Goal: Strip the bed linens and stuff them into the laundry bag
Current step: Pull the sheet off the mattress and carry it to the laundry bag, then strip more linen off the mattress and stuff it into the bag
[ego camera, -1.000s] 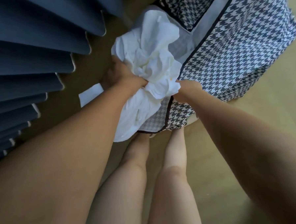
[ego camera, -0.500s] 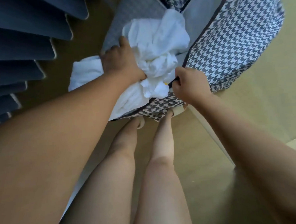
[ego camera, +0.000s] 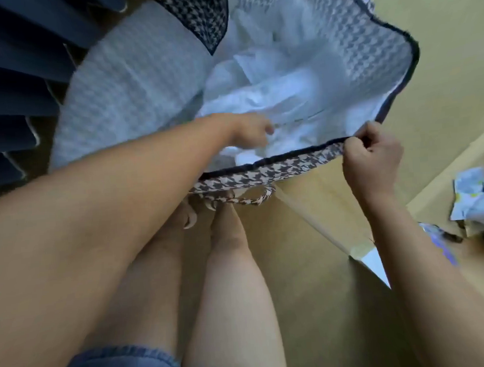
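The white linens [ego camera: 272, 97] lie bunched inside the open laundry bag [ego camera: 368, 50], in the upper middle of the frame. The right hand [ego camera: 371, 157], at centre right, is closed tight on the bag's dark-edged near rim and holds it up. The left hand [ego camera: 249, 129] is in the mouth of the bag over the linens with its fingers curled downward. It is blurred, so I cannot tell whether it grips cloth or only pushes.

The main risk is probably the soft bag. If the right hand lets the rim sag, the mouth could fold shut and the linens spill onto the floor [ego camera: 439, 60]. A hard push from the left hand might drag the rim out of that pinch. Loose cloth could also ride back up with the left hand as it comes out. The bag's handle [ego camera: 247, 198] dangles close to the feet and could trip the person.
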### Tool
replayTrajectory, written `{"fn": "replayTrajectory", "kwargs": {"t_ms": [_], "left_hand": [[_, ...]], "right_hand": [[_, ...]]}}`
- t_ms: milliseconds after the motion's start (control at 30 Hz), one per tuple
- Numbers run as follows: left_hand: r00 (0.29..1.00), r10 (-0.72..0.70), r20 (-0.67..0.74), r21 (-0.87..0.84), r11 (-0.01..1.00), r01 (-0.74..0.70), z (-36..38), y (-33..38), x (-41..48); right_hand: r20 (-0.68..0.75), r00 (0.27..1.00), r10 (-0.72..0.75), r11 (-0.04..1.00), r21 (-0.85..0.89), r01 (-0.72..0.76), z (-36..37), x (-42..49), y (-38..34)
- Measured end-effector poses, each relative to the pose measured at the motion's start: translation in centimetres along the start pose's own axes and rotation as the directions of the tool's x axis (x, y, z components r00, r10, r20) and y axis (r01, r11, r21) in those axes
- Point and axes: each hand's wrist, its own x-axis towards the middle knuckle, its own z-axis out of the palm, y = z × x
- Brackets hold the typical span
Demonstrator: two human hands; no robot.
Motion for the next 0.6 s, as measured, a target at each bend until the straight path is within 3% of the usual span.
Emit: {"fn": "replayTrajectory", "kwargs": {"t_ms": [100,233,300,367,467,600], "left_hand": [[0.977,-0.042,0.207,-0.181,0.980,0.080,2.4,0.1,-2.4],[0.962,0.048,0.270,-0.319,0.947,0.043,4.4,0.4,-6.4],[0.964,0.045,0.262,-0.162,0.987,-0.002,5.1,0.0,-7.7],[0.988,0.013,0.151,0.146,0.989,-0.036,6.1,-0.8,-7.9],[0.990,0.093,-0.109,0.420,0.907,-0.039,7.4,-0.8,-8.7],[0.961,0.269,-0.061,0.679,0.717,-0.158,9.5,0.7,-13.0]], "right_hand": [[-0.061,0.995,0.075,0.997,0.008,-0.075,-1.7,0.8,2.0],[-0.079,0.973,0.218,0.976,0.033,-0.216,-1.6,1.6,3.7],[-0.049,0.964,0.263,0.965,0.032,-0.262,-1.3,1.2,4.0],[-0.007,0.966,0.260,0.966,-0.010,-0.260,-1.2,-0.2,3.6],[-0.014,0.975,0.222,0.974,-0.047,-0.222,-1.6,-2.3,2.3],[-0.023,0.993,0.115,0.990,-0.082,-0.116,-3.2,-5.0,-0.8]]}}
